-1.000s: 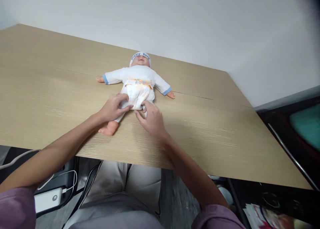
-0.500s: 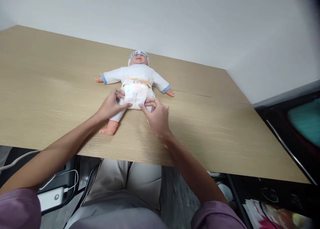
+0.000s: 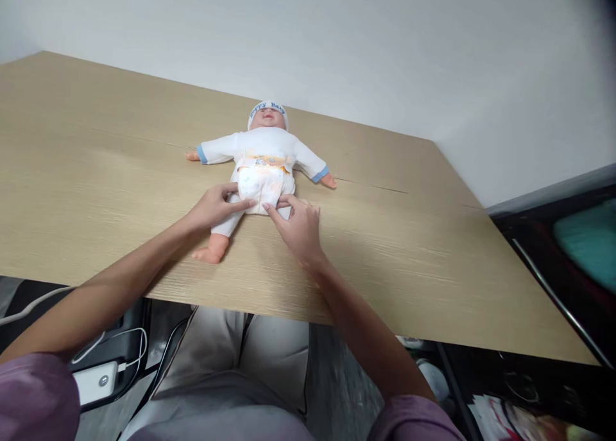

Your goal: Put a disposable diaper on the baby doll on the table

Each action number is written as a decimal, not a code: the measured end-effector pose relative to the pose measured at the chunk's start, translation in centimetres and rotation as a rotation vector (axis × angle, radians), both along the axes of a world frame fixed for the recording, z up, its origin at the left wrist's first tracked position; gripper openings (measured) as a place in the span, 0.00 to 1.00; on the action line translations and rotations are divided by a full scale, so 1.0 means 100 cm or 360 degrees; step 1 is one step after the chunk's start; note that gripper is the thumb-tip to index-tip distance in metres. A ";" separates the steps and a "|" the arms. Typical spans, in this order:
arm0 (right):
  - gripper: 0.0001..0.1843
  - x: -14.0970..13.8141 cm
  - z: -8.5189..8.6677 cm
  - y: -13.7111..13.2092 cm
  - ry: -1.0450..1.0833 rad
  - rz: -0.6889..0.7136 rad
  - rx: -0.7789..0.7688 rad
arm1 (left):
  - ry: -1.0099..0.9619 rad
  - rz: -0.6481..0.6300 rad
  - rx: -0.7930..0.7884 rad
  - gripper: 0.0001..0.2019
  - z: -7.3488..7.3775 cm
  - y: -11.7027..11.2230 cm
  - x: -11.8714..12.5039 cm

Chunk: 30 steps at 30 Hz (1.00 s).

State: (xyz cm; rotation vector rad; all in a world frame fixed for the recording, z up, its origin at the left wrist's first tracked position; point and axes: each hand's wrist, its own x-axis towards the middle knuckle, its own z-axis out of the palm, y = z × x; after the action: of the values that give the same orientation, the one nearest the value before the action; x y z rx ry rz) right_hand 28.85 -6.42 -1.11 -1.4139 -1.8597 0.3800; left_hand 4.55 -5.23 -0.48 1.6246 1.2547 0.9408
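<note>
On the table lies a baby doll (image 3: 264, 144) on its back, its head toward the wall and arms spread, in a white outfit with blue cuffs and a printed cap. A white diaper (image 3: 260, 181) with an orange patterned waistband is around its hips. My left hand (image 3: 219, 205) grips the diaper's lower edge by the leg on the left, thumb on the front. At the opposite leg edge, my right hand (image 3: 298, 226) pinches the diaper between thumb and fingers. The doll's leg on the right is mostly hidden behind my right hand.
The wooden table (image 3: 409, 255) meets a white wall (image 3: 337, 43) at the back. Below its front edge, a white power bank (image 3: 96, 384) with a cable lies on a black surface at left. Papers (image 3: 495, 418) and other items sit at lower right.
Both hands have shifted slightly on the diaper's leg edges, the left fingers sliding lower and the right thumb moving a little inward. The diaper and doll stay in place.
</note>
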 end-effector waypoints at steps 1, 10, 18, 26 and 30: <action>0.19 0.001 0.001 0.000 0.0026 0.0002 -0.0017 | -0.0046 -0.0022 -0.0024 0.25 0.001 0.000 0.000; 0.20 0.005 0.001 -0.002 0.0060 0.0013 -0.0061 | -0.0364 -0.0042 -0.0219 0.29 0.003 -0.002 0.000; 0.20 -0.002 -0.007 0.001 -0.0130 0.0033 0.0047 | -0.0188 -0.0045 -0.0045 0.27 0.000 0.002 -0.001; 0.17 0.003 0.003 0.002 0.0231 0.0124 -0.0158 | -0.0360 -0.0078 -0.0192 0.30 0.005 0.001 -0.001; 0.18 0.003 0.002 0.000 0.0248 0.0073 -0.0129 | -0.0432 -0.0037 -0.0238 0.31 0.004 0.002 0.000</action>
State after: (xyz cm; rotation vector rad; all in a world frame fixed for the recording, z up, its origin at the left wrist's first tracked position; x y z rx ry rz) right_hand 29.16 -6.46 -0.90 -1.3561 -1.7694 0.5779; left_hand 4.51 -5.02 -0.05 1.3430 1.0896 0.9913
